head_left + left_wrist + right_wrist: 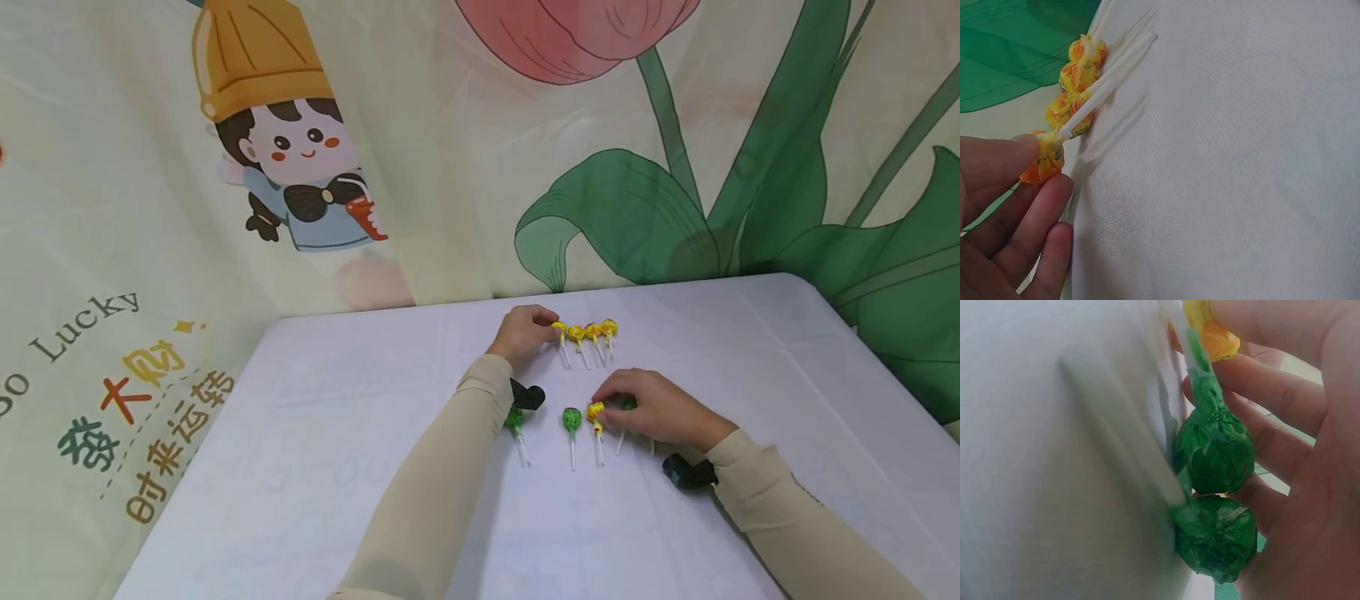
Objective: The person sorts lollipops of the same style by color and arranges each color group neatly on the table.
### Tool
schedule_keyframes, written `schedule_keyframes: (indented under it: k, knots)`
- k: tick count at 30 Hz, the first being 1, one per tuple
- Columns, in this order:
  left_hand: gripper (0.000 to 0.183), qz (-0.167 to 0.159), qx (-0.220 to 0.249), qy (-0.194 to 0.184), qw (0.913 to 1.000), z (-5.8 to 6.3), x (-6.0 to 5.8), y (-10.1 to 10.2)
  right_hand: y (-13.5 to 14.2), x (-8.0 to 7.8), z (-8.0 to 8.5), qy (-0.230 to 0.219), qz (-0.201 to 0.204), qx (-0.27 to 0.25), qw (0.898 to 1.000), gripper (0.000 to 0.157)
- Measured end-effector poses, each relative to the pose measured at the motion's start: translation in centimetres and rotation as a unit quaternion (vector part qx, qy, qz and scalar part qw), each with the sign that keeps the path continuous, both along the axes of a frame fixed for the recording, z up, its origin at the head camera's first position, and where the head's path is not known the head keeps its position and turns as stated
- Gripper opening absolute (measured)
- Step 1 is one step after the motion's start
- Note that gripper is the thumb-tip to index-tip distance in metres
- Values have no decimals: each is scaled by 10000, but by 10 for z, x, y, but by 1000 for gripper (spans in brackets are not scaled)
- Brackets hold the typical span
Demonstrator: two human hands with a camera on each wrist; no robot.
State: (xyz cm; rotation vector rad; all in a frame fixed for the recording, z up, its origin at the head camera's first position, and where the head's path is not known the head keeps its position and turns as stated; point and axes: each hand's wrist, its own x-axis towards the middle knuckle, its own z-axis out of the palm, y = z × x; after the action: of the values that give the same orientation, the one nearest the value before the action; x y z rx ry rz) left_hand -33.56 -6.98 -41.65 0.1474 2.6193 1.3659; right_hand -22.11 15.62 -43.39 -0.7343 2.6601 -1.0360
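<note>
At the far side of the table, my left hand (522, 336) pinches the wrapped head of a yellow lollipop (1047, 159) between thumb and fingers. Three more yellow lollipops (593, 332) lie beside it to the right, their white sticks toward me. Closer in, my right hand (658, 410) pinches another yellow lollipop (596, 413). Left of that one lies a green lollipop (572, 419); another green lollipop (514, 419) is partly behind the left wrist. Two green lollipops, one above (1215, 453) and one below (1217, 540) in the right wrist view, lie under the right hand's palm.
A white cloth covers the table (337, 467). Behind it hangs a printed backdrop (450, 167) with a cartoon figure, a flower and lettering. Dark cameras are strapped to the left wrist (528, 396) and the right wrist (688, 472).
</note>
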Motion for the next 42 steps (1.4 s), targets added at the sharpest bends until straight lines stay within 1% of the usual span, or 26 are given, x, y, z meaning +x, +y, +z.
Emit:
schedule_keyframes:
  k: [12, 21, 27, 35, 42]
  knots:
    - [20, 73, -160, 141, 9997, -1, 3, 2, -1, 2, 3, 36, -56, 76, 9999, 18]
    - [20, 136, -209, 39, 9997, -5, -3, 4, -1, 2, 2, 13, -82, 57, 9999, 18]
    - [20, 153, -222, -9, 9996, -6, -2, 3, -2, 1, -1, 38, -82, 87, 9999, 18]
    - [19, 193, -201, -16, 9996, -7, -3, 3, -2, 1, 1, 48, -77, 66, 9999, 17]
    - [21, 133, -191, 31, 9997, -5, -1, 3, 0, 1, 0, 67, 20, -20, 10000, 18]
